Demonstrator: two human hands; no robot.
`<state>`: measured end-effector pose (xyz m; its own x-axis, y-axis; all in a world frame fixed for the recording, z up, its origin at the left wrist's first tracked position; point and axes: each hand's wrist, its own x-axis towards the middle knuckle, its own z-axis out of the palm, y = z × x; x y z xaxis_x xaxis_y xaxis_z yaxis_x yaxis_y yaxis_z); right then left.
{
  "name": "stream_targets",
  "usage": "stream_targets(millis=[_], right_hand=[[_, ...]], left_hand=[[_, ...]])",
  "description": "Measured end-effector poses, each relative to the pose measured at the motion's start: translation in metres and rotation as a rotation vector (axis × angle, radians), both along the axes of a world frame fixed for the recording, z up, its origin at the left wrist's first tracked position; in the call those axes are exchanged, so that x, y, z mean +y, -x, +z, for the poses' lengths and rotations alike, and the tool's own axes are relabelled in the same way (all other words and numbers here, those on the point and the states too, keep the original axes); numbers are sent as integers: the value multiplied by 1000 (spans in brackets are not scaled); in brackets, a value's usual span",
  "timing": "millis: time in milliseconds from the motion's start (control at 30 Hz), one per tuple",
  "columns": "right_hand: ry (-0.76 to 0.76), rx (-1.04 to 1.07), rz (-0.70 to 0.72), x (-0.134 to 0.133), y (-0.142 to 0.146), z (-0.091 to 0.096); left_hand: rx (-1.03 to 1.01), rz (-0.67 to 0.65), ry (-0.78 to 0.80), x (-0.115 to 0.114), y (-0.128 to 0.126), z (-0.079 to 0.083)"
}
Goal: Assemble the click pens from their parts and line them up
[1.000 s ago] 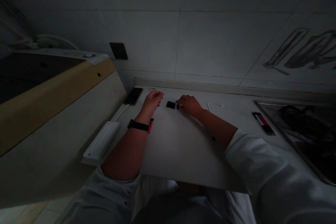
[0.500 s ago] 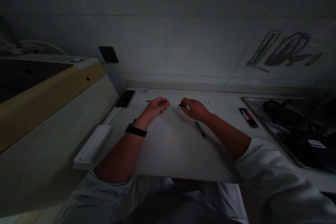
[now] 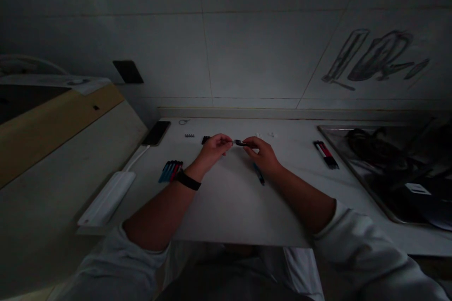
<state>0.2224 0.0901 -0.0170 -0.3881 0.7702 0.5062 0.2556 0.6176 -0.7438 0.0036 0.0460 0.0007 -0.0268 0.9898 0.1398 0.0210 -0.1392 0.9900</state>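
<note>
hands (image 3: 262, 151) moved closer, black piece (image 3: 240, 142) between, clutter (image 3: 365, 142) in tray (image 3: 337, 138)

See grey tiled wall (image 3: 254, 56) at back, thin seams crossing it. Note black plate (image 3: 127, 71) on wall, left of middle, and dark drawing (image 3: 374, 56) on wall at right. Find dark phone (image 3: 157, 132) flat on pale counter (image 3: 222, 211), back left — white cable (image 3: 137, 157) running from it to long white box (image 3: 108, 197) nearer front. Add thin loop (image 3: 184, 122) near back edge, right of phone. At far left, log big pale cabinet (image 3: 70, 188) with wood-coloured edge (image 3: 70, 113). At right, mark metal-rimmed basin (image 3: 334, 136) — dark contents too dim to name, white label (image 3: 417, 189) among them.
</note>
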Motion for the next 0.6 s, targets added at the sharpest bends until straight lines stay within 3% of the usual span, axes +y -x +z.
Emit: stream_targets(millis=[200,467,600], right_hand=[[-5,-31,-25,-4,-1,-2],[-50,-89,-33,-10,1,2],[-142,-128,-53,-9,-1,2]], left_hand=[[1,-32,17,-5,1,-17],[-4,-33,14,-7,0,-13],[8,-38,19,-9,0,-13]])
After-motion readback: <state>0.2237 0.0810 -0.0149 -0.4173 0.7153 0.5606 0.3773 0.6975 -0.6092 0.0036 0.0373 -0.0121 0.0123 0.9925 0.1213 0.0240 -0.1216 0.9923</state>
